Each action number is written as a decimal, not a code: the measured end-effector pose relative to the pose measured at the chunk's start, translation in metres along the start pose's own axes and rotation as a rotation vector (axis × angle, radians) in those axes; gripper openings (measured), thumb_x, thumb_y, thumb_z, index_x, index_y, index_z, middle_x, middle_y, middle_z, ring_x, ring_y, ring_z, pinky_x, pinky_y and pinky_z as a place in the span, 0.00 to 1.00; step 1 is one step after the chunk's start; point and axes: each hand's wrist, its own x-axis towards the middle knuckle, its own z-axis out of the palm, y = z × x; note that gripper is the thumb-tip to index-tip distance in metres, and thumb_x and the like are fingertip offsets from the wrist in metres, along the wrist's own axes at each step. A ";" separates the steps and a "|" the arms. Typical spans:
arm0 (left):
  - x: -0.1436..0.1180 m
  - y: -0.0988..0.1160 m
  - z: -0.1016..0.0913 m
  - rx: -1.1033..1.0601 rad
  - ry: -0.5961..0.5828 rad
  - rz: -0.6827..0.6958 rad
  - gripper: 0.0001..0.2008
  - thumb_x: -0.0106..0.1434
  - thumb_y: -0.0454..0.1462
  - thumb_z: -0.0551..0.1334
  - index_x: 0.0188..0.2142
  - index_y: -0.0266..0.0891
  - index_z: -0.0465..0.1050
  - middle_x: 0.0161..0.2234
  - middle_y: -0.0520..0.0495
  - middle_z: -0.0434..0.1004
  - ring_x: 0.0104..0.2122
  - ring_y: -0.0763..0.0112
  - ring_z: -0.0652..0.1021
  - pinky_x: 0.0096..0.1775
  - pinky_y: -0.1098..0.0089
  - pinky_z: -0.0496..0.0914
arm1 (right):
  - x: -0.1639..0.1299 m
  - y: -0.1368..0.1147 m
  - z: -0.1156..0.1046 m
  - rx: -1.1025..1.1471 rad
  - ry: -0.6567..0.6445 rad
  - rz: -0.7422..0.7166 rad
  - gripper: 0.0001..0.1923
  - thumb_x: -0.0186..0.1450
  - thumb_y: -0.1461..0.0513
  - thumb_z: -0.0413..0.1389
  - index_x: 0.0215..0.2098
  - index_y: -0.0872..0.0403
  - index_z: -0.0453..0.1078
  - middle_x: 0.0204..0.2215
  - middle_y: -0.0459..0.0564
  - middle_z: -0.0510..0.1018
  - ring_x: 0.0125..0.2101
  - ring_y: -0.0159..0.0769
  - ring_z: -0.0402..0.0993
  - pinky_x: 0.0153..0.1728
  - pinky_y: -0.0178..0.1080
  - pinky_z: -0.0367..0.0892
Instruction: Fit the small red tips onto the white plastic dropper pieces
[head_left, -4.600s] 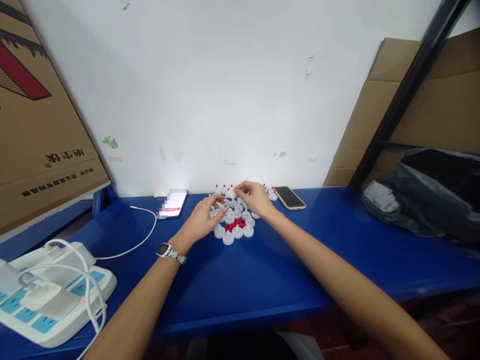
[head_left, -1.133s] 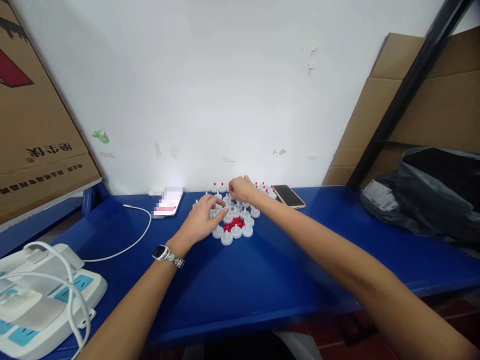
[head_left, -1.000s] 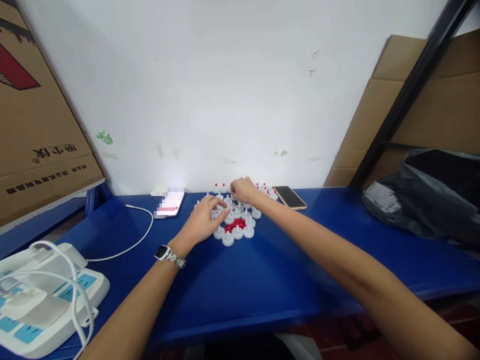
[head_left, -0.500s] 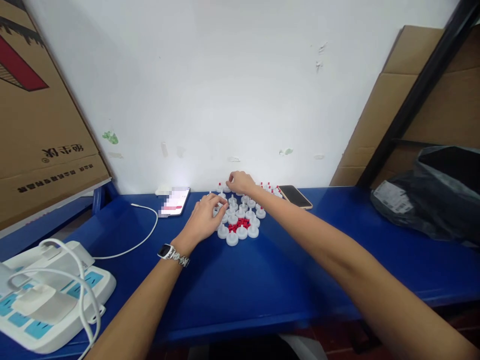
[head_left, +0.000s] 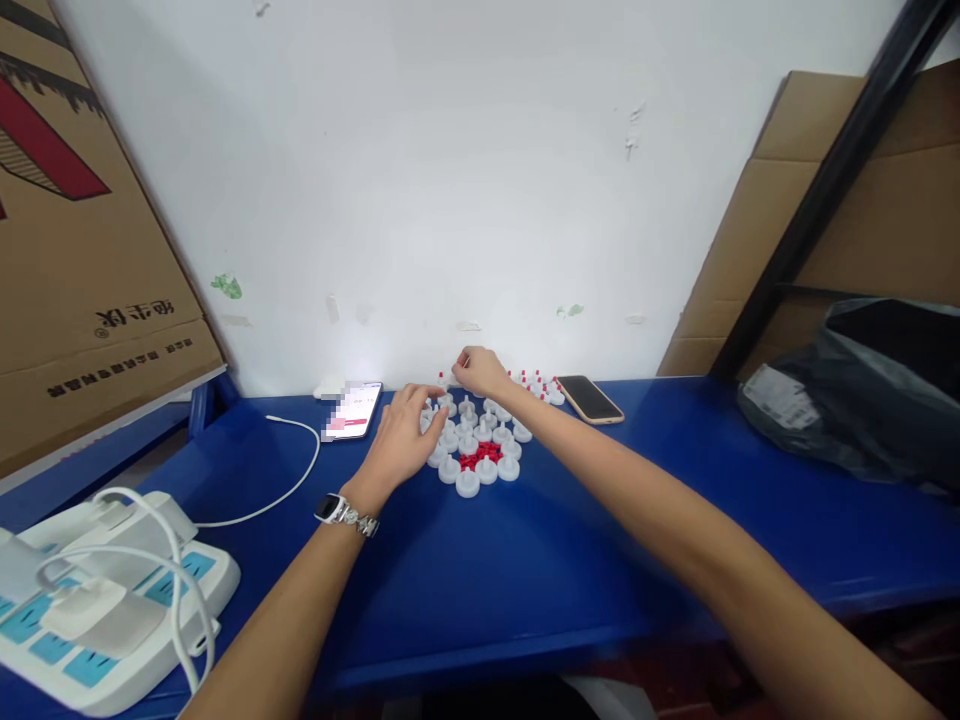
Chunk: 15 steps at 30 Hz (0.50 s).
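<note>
Translucent white nozzle caps (head_left: 467, 486) stand grouped on the blue table (head_left: 420, 590), spouts up. A pile of tiny red tips (head_left: 481, 457) lies among them. White caps with red tips (head_left: 534, 386) stand behind, near the wall. My left hand (head_left: 403, 432) is at the group's left side, thumb and fingers apart, its fingertips over the nearest caps; I see nothing held in it. Farther back, my right hand (head_left: 482, 374) is closed in a pinch beside a red-tipped cap (head_left: 441, 379). What lies between its fingers is hidden.
Left of the caps lies a lit phone (head_left: 354, 411); a dark phone (head_left: 590, 399) lies at the right. A white power strip (head_left: 127, 640) with cables occupies the left front. A black plastic bag (head_left: 817, 400) rests at the right, and a wall (head_left: 480, 180) closes the back.
My left hand has shifted slightly left and its fingers have spread away from the caps. The right hand stays at the back, still pinched. The camera view has tilted slightly.
</note>
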 end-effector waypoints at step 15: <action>-0.003 0.034 0.004 -0.316 0.019 0.088 0.19 0.68 0.45 0.58 0.56 0.42 0.64 0.42 0.47 0.75 0.37 0.68 0.75 0.40 0.67 0.70 | -0.107 0.002 -0.013 0.673 0.062 -0.079 0.22 0.70 0.50 0.42 0.22 0.52 0.57 0.18 0.42 0.62 0.23 0.31 0.59 0.26 0.36 0.53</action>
